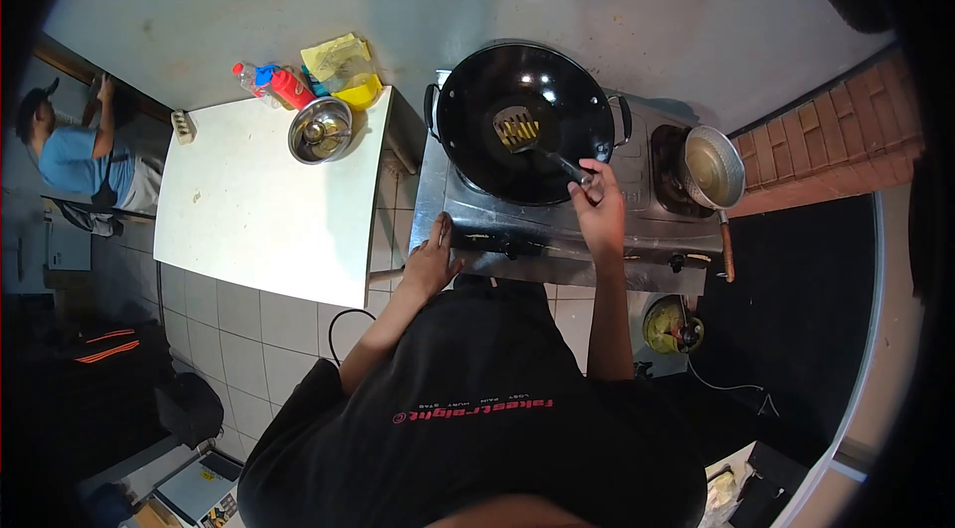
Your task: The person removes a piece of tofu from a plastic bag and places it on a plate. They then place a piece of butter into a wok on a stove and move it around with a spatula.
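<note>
A large black wok (497, 175) with two side handles sits on the left burner of a steel gas stove (637, 220). My right hand (600, 205) is closed around the handle of a slotted spatula (517, 130). The spatula's head lies inside the wok, and yellowish strips show at its slots. At the stove's front left corner, my left hand (430, 260) rests with its fingers stretched out, to the left of a black knob (509, 250).
A saucepan (714, 168) with a wooden handle stands on the right burner. On the white table (269, 220) at left are a steel bowl (320, 130), a red bottle (291, 88) and a yellow container (360, 92). A person (90, 155) in blue stands far left; a brick ledge (826, 135) borders the right.
</note>
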A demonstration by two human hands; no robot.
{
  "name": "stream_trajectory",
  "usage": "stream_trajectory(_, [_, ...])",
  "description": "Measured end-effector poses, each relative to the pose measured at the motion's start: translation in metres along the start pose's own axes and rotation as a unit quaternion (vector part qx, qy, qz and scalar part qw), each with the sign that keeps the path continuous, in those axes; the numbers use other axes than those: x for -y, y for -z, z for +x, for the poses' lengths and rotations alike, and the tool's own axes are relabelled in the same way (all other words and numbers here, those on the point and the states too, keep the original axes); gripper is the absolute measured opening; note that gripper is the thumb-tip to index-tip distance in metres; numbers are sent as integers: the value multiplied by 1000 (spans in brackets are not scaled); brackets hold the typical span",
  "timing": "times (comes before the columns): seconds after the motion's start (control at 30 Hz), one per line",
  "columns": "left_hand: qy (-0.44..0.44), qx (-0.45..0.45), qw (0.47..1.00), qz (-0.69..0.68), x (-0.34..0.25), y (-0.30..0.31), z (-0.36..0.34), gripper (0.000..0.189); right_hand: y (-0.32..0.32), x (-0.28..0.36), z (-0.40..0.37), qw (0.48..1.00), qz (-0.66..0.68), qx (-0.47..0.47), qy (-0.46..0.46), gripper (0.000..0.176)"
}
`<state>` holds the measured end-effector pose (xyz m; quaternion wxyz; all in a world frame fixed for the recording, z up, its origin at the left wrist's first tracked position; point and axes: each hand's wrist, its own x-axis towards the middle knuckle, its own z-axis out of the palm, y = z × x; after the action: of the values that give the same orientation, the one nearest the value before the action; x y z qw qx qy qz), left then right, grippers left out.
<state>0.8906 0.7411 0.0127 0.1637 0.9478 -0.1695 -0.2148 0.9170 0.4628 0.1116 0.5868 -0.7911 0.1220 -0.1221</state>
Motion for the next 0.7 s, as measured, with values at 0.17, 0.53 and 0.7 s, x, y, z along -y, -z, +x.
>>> stream_trajectory(0.17, [-12, -12, 1000, 5, 6, -6, 1, 90, -9, -10, 31, 993, 111, -15, 30, 33])
stream_trajectory(0.53, [-19, -23, 1000, 6, 6, -5, 0, 90, -25, -3, 72, 997, -1, -81, 2, 18])
stream_trajectory(0.7, [-15, -26, 1000, 4, 4, -5, -1, 90, -29, 9, 74, 996, 18, -75, 47, 19])
